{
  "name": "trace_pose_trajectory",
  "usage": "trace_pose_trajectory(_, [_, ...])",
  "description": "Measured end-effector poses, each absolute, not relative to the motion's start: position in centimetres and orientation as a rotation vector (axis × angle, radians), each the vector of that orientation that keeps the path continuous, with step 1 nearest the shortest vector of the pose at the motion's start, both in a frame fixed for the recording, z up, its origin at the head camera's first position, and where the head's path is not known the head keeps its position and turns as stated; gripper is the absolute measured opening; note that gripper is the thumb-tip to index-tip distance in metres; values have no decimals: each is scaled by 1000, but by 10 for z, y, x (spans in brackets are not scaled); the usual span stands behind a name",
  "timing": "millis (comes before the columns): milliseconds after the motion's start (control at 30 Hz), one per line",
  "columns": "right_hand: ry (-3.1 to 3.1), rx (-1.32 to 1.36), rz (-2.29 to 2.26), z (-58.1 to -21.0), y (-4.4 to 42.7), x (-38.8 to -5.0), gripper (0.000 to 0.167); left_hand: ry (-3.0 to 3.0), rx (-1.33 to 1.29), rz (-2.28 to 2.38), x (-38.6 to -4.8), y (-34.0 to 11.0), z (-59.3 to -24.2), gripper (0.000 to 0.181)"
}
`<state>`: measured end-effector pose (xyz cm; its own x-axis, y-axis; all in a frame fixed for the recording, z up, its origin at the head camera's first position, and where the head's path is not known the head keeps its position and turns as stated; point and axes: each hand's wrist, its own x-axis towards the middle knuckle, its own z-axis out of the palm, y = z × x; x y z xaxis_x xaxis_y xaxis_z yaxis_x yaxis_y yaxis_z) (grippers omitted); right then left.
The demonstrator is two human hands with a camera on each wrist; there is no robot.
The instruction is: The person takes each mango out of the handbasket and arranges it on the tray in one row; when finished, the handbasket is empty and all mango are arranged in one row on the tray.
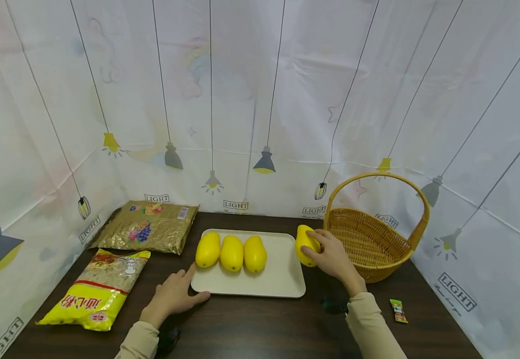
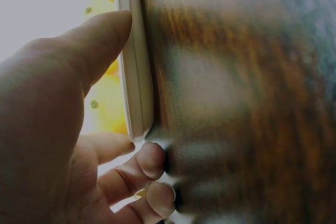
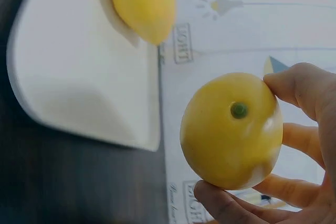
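My right hand [image 1: 335,257] grips a yellow mango [image 1: 306,243] between thumb and fingers, just beyond the right edge of a cream tray [image 1: 282,267]. In the right wrist view this mango [image 3: 226,140] shows its green stem end and appears raised off the table. Three more mangoes, the left one [image 1: 208,250], the middle one [image 1: 231,254] and the right one [image 1: 254,254], lie side by side on the tray's left half. My left hand [image 1: 173,293] rests at the tray's near-left corner, fingers spread; its thumb [image 2: 102,38] touches the rim in the left wrist view.
A wicker basket [image 1: 368,269] with a tall handle stands to the right, close behind my right hand. A small green packet [image 1: 398,311] lies at the near right. Left of the tray are a gold bag [image 1: 161,227] and a yellow bag [image 1: 98,291]. A printed curtain [image 1: 242,99] surrounds the table.
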<state>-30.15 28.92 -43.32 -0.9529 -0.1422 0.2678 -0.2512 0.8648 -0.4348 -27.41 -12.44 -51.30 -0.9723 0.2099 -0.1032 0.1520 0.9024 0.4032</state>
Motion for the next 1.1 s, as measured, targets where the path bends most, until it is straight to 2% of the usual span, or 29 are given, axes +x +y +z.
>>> trace_pose_trajectory(533, [-2891,341,802,-479,242,-313,56,2930,278,611,-274,-124,-513,105])
trace_pose_trajectory(1100, [-2940,283,803,-480,229,-319,56,2944,281,617,-272,-124,-513,103])
